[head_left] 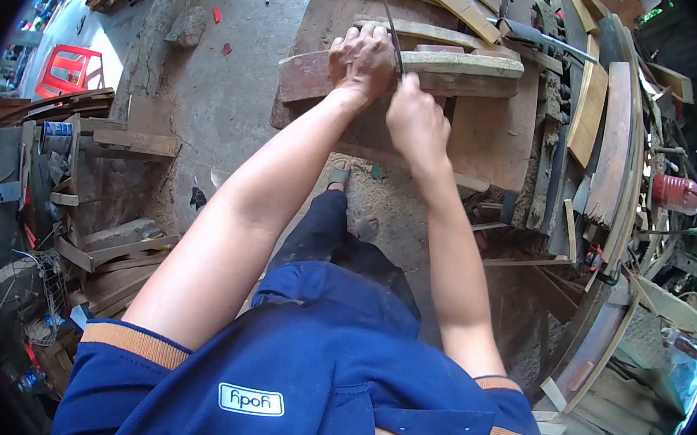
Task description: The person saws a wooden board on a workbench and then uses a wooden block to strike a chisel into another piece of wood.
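My right hand (419, 123) is closed in a fist round the near end of a saw, whose handle is hidden in the grip. The narrow dark saw blade (392, 24) points away from me and crosses the pieces of wood beside my left hand. My left hand (363, 61) holds down a wooden beam (468, 84), its fingers curled over the far side. A reddish end of that beam sticks out to the left. Beyond it lies a thin, rough-edged strip of wood (431, 34). All of this rests on a low wooden bench (492, 139).
Planks (611, 149) and offcuts are piled along the right, with a reddish plastic bottle (676, 193) among them. A long metal-shafted tool (546, 40) lies at the bench's far right. Scrap wood (135, 142) and a red plastic chair (71, 71) are to the left.
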A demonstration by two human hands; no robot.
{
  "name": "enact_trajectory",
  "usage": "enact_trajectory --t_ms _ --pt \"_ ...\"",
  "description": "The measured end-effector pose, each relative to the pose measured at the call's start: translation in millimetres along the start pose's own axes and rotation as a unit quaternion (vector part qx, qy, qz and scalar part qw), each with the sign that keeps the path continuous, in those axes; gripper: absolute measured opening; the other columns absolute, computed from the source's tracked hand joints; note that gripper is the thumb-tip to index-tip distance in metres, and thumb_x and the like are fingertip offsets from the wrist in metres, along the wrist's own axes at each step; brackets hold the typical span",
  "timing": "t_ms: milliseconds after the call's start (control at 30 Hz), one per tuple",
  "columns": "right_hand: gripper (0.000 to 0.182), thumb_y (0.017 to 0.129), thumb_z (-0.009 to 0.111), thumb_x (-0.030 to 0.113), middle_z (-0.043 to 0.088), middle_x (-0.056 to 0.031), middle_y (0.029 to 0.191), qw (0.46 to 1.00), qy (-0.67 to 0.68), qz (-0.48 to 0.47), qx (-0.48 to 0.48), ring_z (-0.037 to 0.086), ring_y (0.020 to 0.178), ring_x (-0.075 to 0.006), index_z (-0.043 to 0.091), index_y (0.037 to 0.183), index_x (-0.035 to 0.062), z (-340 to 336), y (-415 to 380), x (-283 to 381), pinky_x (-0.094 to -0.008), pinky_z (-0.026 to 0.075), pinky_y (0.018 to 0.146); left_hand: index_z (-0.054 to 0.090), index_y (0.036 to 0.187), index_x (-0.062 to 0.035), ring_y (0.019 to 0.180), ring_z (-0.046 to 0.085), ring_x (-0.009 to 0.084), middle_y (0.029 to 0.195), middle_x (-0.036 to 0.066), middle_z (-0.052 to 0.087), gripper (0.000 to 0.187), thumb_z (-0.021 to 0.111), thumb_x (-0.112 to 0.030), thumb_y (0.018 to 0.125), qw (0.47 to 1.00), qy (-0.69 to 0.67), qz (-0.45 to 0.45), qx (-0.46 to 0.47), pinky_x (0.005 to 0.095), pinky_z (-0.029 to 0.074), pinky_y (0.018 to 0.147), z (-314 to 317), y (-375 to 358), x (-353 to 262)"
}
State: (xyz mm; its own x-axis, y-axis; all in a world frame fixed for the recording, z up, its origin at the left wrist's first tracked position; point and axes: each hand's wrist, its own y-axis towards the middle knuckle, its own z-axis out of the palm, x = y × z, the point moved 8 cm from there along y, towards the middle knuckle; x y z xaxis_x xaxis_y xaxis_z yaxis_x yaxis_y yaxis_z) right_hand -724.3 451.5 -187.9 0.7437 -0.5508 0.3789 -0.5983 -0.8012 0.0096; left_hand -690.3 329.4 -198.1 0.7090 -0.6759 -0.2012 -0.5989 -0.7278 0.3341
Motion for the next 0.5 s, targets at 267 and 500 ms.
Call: enact_trajectory --t_ms 267,500 --pt "0.016 0.092 0.043 0.012 0.069 -0.0272 0.08 1.0 0.008 0.011 -0.001 0.07 0.079 -0.0412 0.055 0.097 0.0019 1.3 26.1 6.6 -0.0509 0.057 0.069 0.065 0.093 -0.0096 0.095 0.064 0.0266 0.1 0.008 0.067 0.022 0.048 -0.023 0.09 1.0 -0.002 -0.005 0.001 0.042 0.048 0.08 0.9 2.6 -0.5" --pt "0.016 0.092 0.043 0.013 0.068 -0.0258 0.076 0.998 0.01 0.029 0.053 0.07 0.075 -0.0421 0.052 0.1 0.0014 -5.9 -39.1 -5.1 -0.0522 0.057 0.066 0.064 0.091 -0.0101 0.095 0.064 0.0264 0.098 0.008 0.067 0.022 0.047 -0.023 0.091 1.0 -0.012 0.004 -0.02 0.0419 0.049 0.079 0.8 1.9 1.1"
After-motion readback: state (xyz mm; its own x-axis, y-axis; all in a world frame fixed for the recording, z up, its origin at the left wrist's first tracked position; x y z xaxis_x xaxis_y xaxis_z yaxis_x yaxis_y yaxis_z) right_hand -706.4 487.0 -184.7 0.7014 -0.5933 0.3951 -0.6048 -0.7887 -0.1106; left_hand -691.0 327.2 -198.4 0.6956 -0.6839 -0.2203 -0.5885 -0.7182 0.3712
